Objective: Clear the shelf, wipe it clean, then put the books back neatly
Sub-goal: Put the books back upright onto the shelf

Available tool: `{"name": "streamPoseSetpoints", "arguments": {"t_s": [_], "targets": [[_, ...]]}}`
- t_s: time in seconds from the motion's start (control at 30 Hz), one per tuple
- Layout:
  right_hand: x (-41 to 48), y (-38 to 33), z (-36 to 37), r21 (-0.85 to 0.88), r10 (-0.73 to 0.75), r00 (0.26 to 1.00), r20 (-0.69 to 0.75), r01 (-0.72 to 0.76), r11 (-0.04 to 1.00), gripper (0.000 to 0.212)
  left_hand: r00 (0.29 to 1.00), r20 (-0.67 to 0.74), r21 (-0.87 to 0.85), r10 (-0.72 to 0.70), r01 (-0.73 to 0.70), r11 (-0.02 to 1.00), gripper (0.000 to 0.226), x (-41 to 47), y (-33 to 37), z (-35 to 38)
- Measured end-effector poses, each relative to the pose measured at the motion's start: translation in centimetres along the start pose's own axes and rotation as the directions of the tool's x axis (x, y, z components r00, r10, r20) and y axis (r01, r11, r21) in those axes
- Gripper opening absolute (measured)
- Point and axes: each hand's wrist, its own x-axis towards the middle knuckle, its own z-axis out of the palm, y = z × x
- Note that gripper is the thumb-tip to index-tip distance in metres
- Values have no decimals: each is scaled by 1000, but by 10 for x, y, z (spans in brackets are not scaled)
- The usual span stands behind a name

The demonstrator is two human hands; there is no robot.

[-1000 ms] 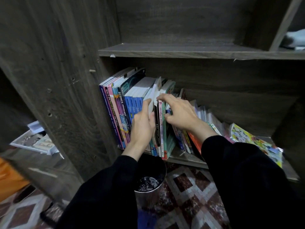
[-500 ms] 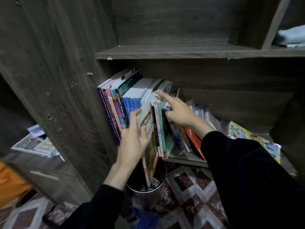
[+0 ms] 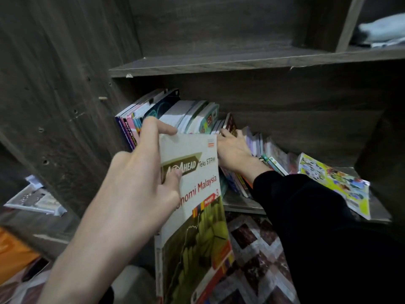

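Clearing is in hand: left grip [image 3: 140, 189] pinches the beige-and-green paperback textbook [image 3: 197, 227], out of the dark wooden shelf [image 3: 238, 206]. Right grip [image 3: 232, 152] touches the leaning colourful books [image 3: 274, 154]; whether it holds one, I cannot tell. Next, the textbook probably needs laying aside.

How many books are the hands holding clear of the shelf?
1: the cream-and-green paperback textbook, gripped by the left hand before the dark wooden shelf. The right hand rests among shelved books.

Centre frame, a cream-covered paperback textbook [image 3: 192, 194] stands before upright paperback books [image 3: 186, 115] on the dark wooden shelf [image 3: 241, 207]; a yellow illustrated magazine [image 3: 335, 183] lies right.
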Motion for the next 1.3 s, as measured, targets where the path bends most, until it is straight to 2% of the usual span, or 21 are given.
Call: {"name": "streamPoseSetpoints", "arguments": {"t_s": [0.2, 0.4, 0.53, 0.67, 0.87, 1.3], "targets": [[5, -6, -3, -113, 50, 998, -47, -55, 992, 36, 996, -84, 29, -1, 4, 1000, 43, 8, 4, -1], [5, -2, 6, -132, 121, 986, -117, -136, 982, 29, 987, -159, -31, 29, -35, 999, 42, 21, -1, 2], [-1, 15, 7, -109, 163, 969, -184, -185, 977, 25, 990, -140, -81, 29, -40, 996, 41, 33, -5, 5], [-2, 14, 3, -119, 164, 975, -150, -183, 976, 37, 993, -122, -86, 9, -19, 996, 42, 38, -13, 12], [3, -5, 9, -119, 159, 981, -114, -172, 978, 29, 998, -64, -102, -19, 12, 995, 41, 36, -20, 22], [-11, 26, -3, -22, 202, 960, -192, -210, 978, 29, 989, -128, -106, 71, -84, 991, 40, 69, -19, 30]]}}
